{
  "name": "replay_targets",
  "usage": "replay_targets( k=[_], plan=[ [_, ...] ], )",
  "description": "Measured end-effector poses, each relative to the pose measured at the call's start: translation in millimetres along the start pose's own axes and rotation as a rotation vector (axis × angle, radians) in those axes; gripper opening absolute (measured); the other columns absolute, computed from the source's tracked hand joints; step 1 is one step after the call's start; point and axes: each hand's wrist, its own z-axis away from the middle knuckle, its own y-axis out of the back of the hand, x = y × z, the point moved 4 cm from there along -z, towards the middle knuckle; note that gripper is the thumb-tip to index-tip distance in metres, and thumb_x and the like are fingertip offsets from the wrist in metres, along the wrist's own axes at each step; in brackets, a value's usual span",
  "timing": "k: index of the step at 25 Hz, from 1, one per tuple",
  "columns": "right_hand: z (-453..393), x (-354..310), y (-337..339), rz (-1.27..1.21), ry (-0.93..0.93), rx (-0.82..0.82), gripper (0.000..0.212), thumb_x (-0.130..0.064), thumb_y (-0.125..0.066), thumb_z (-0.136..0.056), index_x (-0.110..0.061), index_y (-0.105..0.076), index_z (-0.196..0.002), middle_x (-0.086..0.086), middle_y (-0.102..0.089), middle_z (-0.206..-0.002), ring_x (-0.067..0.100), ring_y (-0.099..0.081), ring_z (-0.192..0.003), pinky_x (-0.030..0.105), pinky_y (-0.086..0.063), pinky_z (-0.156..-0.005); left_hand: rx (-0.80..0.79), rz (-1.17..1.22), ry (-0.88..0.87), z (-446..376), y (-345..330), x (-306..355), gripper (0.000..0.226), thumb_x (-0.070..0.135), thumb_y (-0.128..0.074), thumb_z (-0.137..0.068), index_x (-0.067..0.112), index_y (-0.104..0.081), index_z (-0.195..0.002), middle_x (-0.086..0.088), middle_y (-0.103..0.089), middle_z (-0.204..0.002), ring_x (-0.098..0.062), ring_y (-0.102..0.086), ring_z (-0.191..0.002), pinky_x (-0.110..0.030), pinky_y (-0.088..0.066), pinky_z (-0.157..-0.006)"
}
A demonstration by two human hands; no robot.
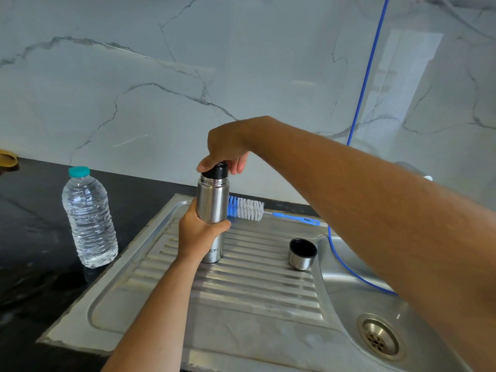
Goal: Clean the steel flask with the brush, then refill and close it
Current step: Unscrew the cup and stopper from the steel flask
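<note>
The steel flask (213,200) stands upright on the ribbed steel drainboard (241,280). My left hand (197,232) wraps around its body from the left. My right hand (226,147) comes from above, its fingers closed around the black stopper (216,170) in the flask's mouth. Behind the flask lies the bottle brush (248,209), with white and blue bristles and a blue handle pointing right. The flask's steel cup lid (302,253) sits open side up on the drainboard to the right.
A clear plastic water bottle (88,218) with a teal cap stands on the black counter at left. The sink basin with its drain (379,339) is at lower right. A blue hose (367,68) runs down the marble wall into the basin.
</note>
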Motion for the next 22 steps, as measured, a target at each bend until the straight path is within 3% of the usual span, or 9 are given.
replay_targets(
  k=[2, 4, 7, 9, 12, 13, 15, 18, 22],
  plan=[
    [3.7, -2.1, 3.5, 0.011, 0.076, -0.041, 0.037, -0.034, -0.07, -0.096, -0.013, -0.063, -0.126, 0.008, -0.065, -0.123, 0.022, -0.067, -0.105, 0.036, -0.063, -0.083, 0.006, -0.001, 0.003, -0.1, 0.2, -0.8, 0.054, 0.009, -0.089, -0.066, 0.027, -0.062, -0.11, 0.001, -0.069, -0.092, -0.016, -0.068, -0.083, -0.033, -0.058, -0.071],
    [7.7, -6.4, 5.1, 0.017, 0.128, -0.079, 0.042, -0.023, -0.073, -0.094, -0.019, -0.059, -0.133, 0.005, -0.058, -0.133, 0.024, -0.06, -0.114, 0.037, -0.062, -0.088, 0.002, -0.001, 0.001, 0.0, -0.4, -0.2, 0.055, 0.009, -0.089, -0.066, 0.028, -0.061, -0.11, 0.002, -0.069, -0.092, -0.015, -0.068, -0.084, -0.031, -0.057, -0.07],
    [3.6, -7.6, 1.7, 0.085, 0.049, 0.006, 0.051, -0.06, -0.064, -0.093, -0.012, -0.063, -0.111, 0.008, -0.068, -0.109, 0.021, -0.07, -0.093, 0.029, -0.059, -0.07, 0.0, 0.006, 0.0, -0.1, -0.3, -0.6, 0.055, 0.009, -0.089, -0.067, 0.025, -0.062, -0.112, 0.002, -0.069, -0.092, -0.015, -0.068, -0.083, -0.029, -0.054, -0.068],
    [0.3, -5.3, 0.3, 0.112, 0.003, 0.041, 0.057, -0.064, -0.057, -0.095, -0.008, -0.064, -0.105, 0.008, -0.071, -0.094, 0.019, -0.072, -0.078, 0.026, -0.055, -0.064, -0.001, 0.006, -0.004, -0.2, -0.5, -0.7, 0.056, 0.009, -0.089, -0.066, 0.025, -0.063, -0.113, 0.002, -0.069, -0.092, -0.015, -0.068, -0.083, -0.029, -0.055, -0.068],
    [2.1, -6.7, 5.2, 0.086, 0.095, -0.024, 0.038, -0.032, -0.07, -0.096, -0.016, -0.06, -0.128, 0.004, -0.064, -0.122, 0.021, -0.065, -0.102, 0.025, -0.055, -0.068, -0.001, 0.006, -0.008, -0.1, -0.9, -1.0, 0.057, 0.009, -0.089, -0.067, 0.025, -0.062, -0.115, 0.002, -0.069, -0.094, -0.014, -0.068, -0.084, -0.027, -0.054, -0.068],
    [5.3, -8.5, 7.2, 0.073, 0.126, -0.048, 0.043, -0.024, -0.073, -0.094, -0.019, -0.058, -0.133, 0.003, -0.059, -0.129, 0.022, -0.061, -0.108, 0.026, -0.055, -0.072, -0.004, 0.005, -0.008, -0.1, -1.1, -1.0, 0.057, 0.009, -0.089, -0.068, 0.025, -0.061, -0.115, 0.002, -0.068, -0.094, -0.014, -0.068, -0.085, -0.027, -0.054, -0.067],
    [5.1, -10.4, 4.7, 0.084, 0.149, -0.042, 0.049, -0.034, -0.075, -0.092, -0.018, -0.059, -0.134, 0.004, -0.06, -0.128, 0.022, -0.063, -0.104, 0.025, -0.056, -0.073, -0.007, 0.007, -0.007, -0.3, -1.3, -1.1, 0.058, 0.01, -0.089, -0.068, 0.025, -0.061, -0.116, 0.002, -0.068, -0.095, -0.014, -0.068, -0.085, -0.027, -0.055, -0.068],
    [-1.9, -5.5, -1.2, 0.127, 0.059, 0.029, 0.057, -0.063, -0.062, -0.092, -0.01, -0.063, -0.113, 0.01, -0.071, -0.105, 0.018, -0.072, -0.079, 0.024, -0.056, -0.063, 0.002, 0.005, -0.007, -0.7, -0.6, -2.3, 0.059, 0.011, -0.089, -0.067, 0.026, -0.062, -0.116, 0.003, -0.069, -0.094, -0.014, -0.069, -0.085, -0.03, -0.057, -0.07],
    [1.2, -7.2, 4.5, 0.025, 0.122, -0.037, 0.038, -0.024, -0.076, -0.092, -0.017, -0.064, -0.127, 0.006, -0.064, -0.121, 0.019, -0.069, -0.092, 0.032, -0.063, -0.081, 0.008, 0.006, -0.011, -1.5, -0.4, -3.3, 0.054, 0.011, -0.089, -0.066, 0.026, -0.063, -0.111, 0.002, -0.07, -0.091, -0.016, -0.07, -0.083, -0.034, -0.06, -0.071]
  ],
)
